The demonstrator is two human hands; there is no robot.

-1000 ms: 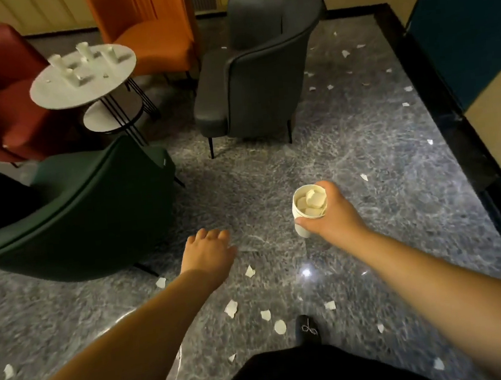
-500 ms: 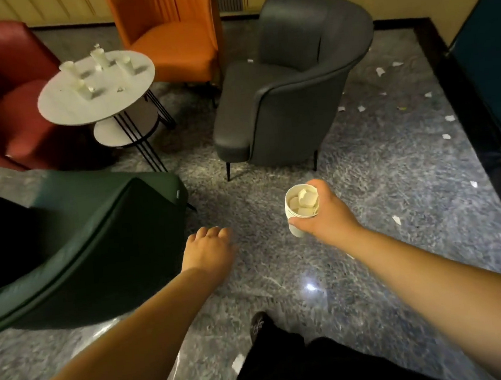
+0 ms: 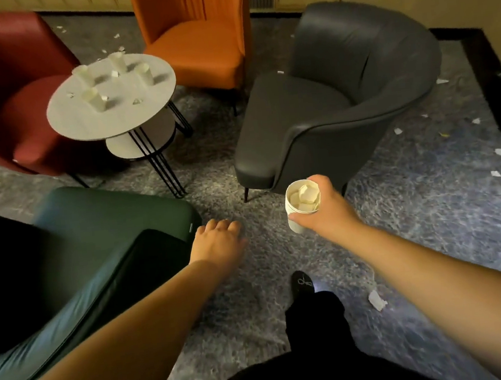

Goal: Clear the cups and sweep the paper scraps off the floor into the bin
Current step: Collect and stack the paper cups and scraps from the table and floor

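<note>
Upright in the right hand [image 3: 324, 210], a white paper cup [image 3: 298, 209] stuffed with paper scraps [image 3: 305, 195] is gripped around its rim and side, out over the floor [image 3: 413, 204] just before the grey armchair [image 3: 327, 106]. Beside it, the left hand [image 3: 219, 243] hangs palm down, fingers loosely curled, holding nothing. Farther off, four more cups [image 3: 93, 97] stand on the round tabletop [image 3: 131, 109] among small scraps.
</note>
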